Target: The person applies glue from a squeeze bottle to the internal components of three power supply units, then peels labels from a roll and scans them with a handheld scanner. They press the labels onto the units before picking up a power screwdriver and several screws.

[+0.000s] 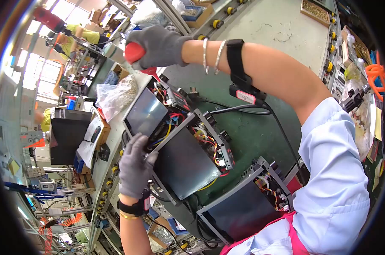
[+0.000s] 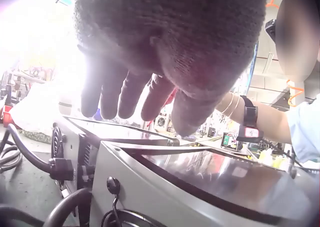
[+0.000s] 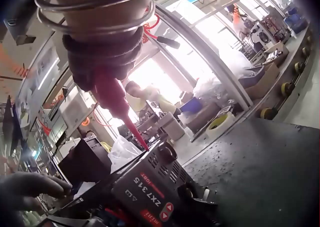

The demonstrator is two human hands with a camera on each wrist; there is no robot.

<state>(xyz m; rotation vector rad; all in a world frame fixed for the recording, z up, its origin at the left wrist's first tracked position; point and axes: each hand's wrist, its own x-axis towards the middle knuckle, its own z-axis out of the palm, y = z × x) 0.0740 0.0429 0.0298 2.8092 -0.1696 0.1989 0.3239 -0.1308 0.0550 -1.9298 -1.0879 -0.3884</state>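
Observation:
My gloved right hand [image 1: 162, 46] [image 3: 102, 57] grips a red bottle [image 1: 134, 52] [image 3: 114, 96]. Its narrow tip points down at the top front corner of the farthest machine [image 1: 146, 111] [image 3: 150, 187], whose black front reads ZX7 315; whether it touches is unclear. My gloved left hand [image 1: 135, 165] [image 2: 165, 42] has its fingers extended by the near edges of the far and middle machines, holding nothing; contact is unclear. Coloured wires show inside the middle machine [image 1: 186, 163] [image 2: 225, 174], beside its dark top panel. A third machine [image 1: 243, 210] stands nearest my body.
Black cables [image 1: 239, 109] lie on the green bench [image 1: 252, 131]. Beyond the far machine are a clear plastic bag [image 1: 116, 95] and a black case [image 1: 69, 136]. Rollers line the bench edges, and a tray of small parts [image 1: 314, 12] is at the upper right. People in yellow are farther off.

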